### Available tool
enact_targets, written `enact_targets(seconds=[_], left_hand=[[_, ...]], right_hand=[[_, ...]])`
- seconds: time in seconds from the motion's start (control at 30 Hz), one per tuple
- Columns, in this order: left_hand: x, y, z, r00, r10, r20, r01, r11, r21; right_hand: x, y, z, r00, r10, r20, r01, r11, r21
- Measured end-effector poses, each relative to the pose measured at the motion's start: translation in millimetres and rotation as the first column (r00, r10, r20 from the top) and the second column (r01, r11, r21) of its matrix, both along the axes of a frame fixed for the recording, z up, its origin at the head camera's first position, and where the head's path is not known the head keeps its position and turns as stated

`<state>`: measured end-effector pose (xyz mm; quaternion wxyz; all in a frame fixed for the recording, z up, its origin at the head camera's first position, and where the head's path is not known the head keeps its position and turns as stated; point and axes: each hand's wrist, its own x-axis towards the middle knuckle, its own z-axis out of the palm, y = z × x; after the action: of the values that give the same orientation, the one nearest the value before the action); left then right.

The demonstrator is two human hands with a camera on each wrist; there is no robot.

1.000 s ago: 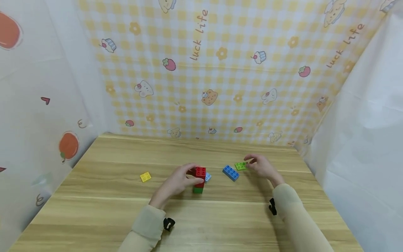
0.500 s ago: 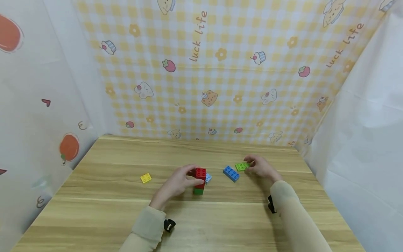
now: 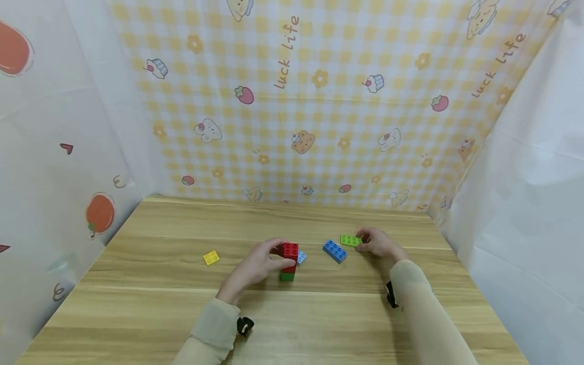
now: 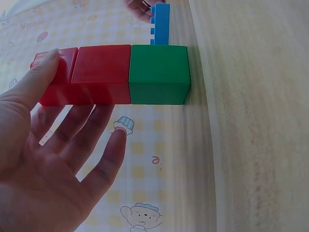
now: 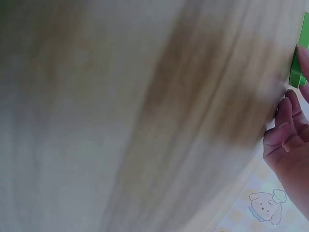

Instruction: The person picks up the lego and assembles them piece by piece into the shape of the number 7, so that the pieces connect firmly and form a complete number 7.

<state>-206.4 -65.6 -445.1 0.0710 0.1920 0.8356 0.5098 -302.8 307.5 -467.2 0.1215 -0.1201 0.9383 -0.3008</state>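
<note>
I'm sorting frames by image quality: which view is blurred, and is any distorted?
Right wrist view: heavily smeared, the table a soft blur, only the right hand and light green brick readable. Left wrist view: sharp on the red and green stack. Head view: evenly lit, wide-angle bending at the edges.

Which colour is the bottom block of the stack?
Green cube block, clearest in the left wrist view.

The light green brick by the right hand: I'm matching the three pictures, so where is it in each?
Head: light green brick right of centre, at the right hand.
Left wrist: not visible.
Right wrist: a sliver at the right edge.
Shared landmark: wooden table.
</note>
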Motion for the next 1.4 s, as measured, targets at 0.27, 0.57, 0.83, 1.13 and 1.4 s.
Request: enact_targets(seconds=[0.27,0.57,0.83,1.13,1.4], left_hand=[[0.6,0,-0.7,1.000,0.002,-0.008,-0.002,1.000,-0.007],[-0.8,-2,-1.6,1.000,0.009,0.004,-0.009,1.000,0.000],[-2.0,0,-2.2,1.000,0.003,0.001,-0.003,1.000,-0.008],[-3.0,1,-1.1,1.000,-0.006,-0.014,0.006,1.000,-0.020],[-1.4,-1,0.5,1.000,-0.007,-0.011,0.006,1.000,-0.021]], right_hand=[[1.4,1,3.6,1.000,-0.010,-0.017,0.010,1.000,-0.014],[5.0,-10,13.1,0.997,-0.073,-0.019,0.070,0.991,-0.111],[16.0,-26,31.5,0.996,-0.073,-0.050,0.063,0.979,-0.194],[43.8,-57,63.6,0.987,-0.081,-0.136,0.041,0.959,-0.281],[64.6,-87,77.8,0.987,-0.048,-0.156,-0.018,0.919,-0.394]])
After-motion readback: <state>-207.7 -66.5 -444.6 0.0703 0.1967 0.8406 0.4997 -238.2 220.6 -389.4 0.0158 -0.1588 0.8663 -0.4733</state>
